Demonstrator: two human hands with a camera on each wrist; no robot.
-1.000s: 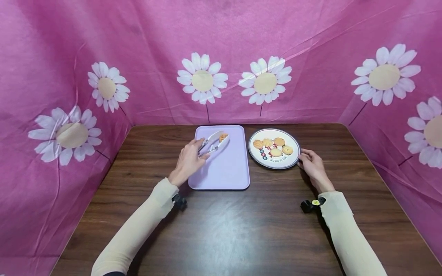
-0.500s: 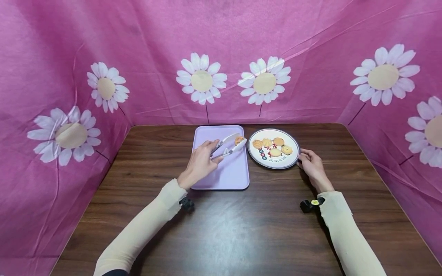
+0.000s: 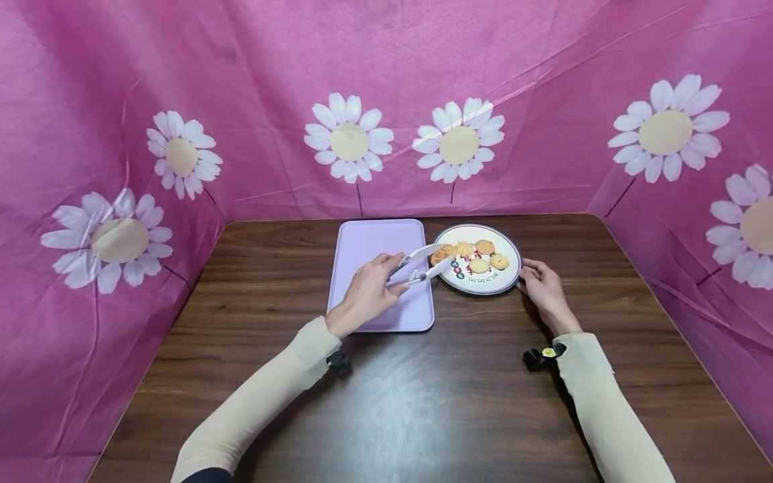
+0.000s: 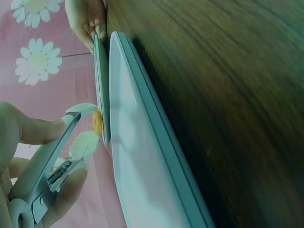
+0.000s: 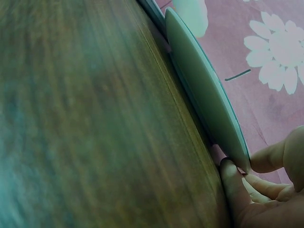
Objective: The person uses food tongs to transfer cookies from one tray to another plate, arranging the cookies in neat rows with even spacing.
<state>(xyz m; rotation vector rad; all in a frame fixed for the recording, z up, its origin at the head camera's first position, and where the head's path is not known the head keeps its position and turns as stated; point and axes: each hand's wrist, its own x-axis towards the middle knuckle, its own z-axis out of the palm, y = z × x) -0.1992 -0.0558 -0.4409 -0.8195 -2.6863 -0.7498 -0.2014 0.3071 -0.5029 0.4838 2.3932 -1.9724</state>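
Note:
My left hand (image 3: 370, 292) grips metal tongs with pale tips (image 3: 423, 253). An orange-brown cookie (image 3: 441, 255) lies between the tips at the left rim of a round white plate (image 3: 510, 270). In the left wrist view the cookie (image 4: 97, 122) is against or just over the plate's edge (image 4: 105, 95); I cannot tell whether both tips touch it. My right hand (image 3: 546, 292) pinches the plate's right rim, with thumb and fingers (image 5: 231, 183) on opposite sides in the right wrist view. Several pale cookies (image 3: 480, 265) lie on the plate.
A lilac rectangular tray (image 3: 374, 235) lies on the brown wooden table (image 3: 459, 402), left of the plate and under my left hand. Pink cloth (image 3: 398, 60) printed with white flowers stands around the back and sides of the table.
My left hand has carried the tongs and the cookie rightward, from above the tray to the plate's left rim. The right hand and the plate have stayed in place.

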